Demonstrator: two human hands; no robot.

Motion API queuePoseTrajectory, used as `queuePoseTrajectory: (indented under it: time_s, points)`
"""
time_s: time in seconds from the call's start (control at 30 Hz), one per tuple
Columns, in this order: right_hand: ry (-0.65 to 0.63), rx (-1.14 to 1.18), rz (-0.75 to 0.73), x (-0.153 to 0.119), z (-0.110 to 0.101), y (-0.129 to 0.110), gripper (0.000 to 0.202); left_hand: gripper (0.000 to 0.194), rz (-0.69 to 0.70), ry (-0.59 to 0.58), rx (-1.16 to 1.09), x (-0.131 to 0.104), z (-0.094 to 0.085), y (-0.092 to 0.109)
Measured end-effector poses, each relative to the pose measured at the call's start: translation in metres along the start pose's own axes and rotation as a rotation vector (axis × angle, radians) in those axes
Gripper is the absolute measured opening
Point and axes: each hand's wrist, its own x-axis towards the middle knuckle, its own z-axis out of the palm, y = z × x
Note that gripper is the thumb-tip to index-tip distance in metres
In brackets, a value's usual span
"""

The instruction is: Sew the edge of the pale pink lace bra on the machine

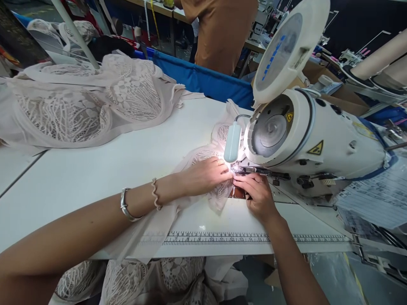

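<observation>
Where the lamp throws its glare, the left hand lies flat and palm down on the lace piece, fingers spread and unclenched, pressing the fabric against the tabletop just left of the needle area; it pins rather than grips. Touching it from the right, the right hand has its fingertips drawn together at the fabric edge beneath the presser foot, though whether they pinch the lace or only steady it I cannot tell, since the glare washes out the contact. That lace piece sits under both hands, at the foot of the sewing machine, with its loose tail draped over the near tabletop edge across the printed ruler strip. By its look it is very light, limp and sheer, with open mesh that should snag or stretch easily, so it probably handles best with flat fingers close to the seam line and a light hold on the solid border, not the openwork. Further out, a small lamp hangs beside the machine head, a heap of similar lace garments lies far left, and another person in a brown garment stands at the far side.
</observation>
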Motion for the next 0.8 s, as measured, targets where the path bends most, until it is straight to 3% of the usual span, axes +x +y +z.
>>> queuePoseTrajectory:
  time_s: [0.37,0.6,0.8]
  points:
    - [0.035,0.076,-0.006,0.003,-0.001,-0.006,0.025,0.033,0.049,-0.015,-0.087,-0.001,-0.001,-0.001]
    - [0.022,0.067,0.017,0.006,-0.003,-0.008,0.032,0.019,-0.035,-0.046,-0.026,-0.002,0.006,-0.002]
    - [-0.065,0.025,0.073,0.004,0.002,-0.006,0.032,0.011,-0.123,-0.019,0.046,-0.002,0.008,0.000]
